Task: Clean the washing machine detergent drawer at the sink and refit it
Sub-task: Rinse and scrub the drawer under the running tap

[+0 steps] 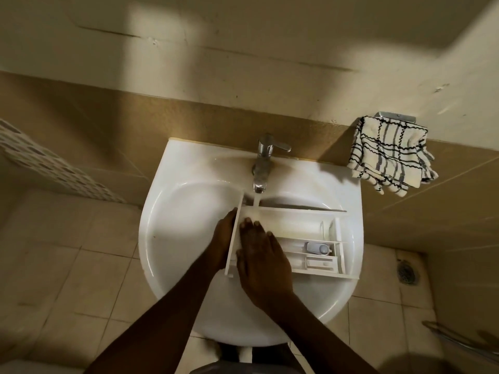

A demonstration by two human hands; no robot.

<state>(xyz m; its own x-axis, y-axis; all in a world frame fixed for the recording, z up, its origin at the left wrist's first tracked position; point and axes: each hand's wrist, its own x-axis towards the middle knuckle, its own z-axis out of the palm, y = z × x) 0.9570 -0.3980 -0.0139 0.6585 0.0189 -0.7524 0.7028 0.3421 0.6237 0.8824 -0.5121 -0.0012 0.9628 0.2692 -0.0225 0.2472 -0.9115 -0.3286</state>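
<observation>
Left hand point(222, 237) against drawer point(297, 210) front, grip unclear, right hand point(260, 259) flat inside it, tap point(262, 163) running into it

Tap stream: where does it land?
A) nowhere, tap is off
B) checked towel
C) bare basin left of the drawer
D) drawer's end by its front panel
D: water runs from the tap down to the detergent drawer at the corner by its front panel, just beyond the straight fingers of the right hand.
</observation>
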